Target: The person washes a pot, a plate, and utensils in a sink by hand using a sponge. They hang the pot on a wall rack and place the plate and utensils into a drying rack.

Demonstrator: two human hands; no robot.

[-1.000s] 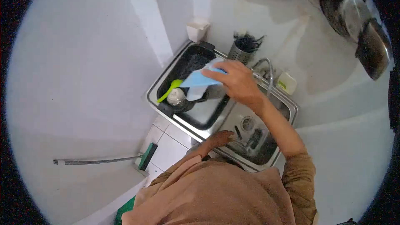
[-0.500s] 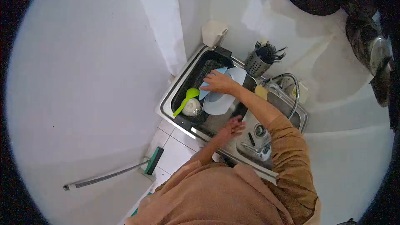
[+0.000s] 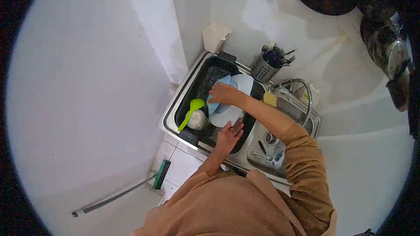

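Observation:
My right hand is closed over a light-blue plate, its fingers bent across the near-left side. This plate leans against a larger white plate inside a black roasting pan. My left hand is open, palm upward and fingers apart, with its fingertips right at the white plate's lower edge. To the left, a lime-green ladle lies across a round whitish bowl in the same pan.
The pan sits on a steel sink unit. In the basin at right lie a black-handled utensil and suds, below a curved faucet. Behind stand a cutlery holder and a yellow sponge. A green squeegee leans at lower left.
My left hand has moved up and left to the white plate's lower edge. My right hand stays on the light-blue plate. The whole view has shifted slightly.

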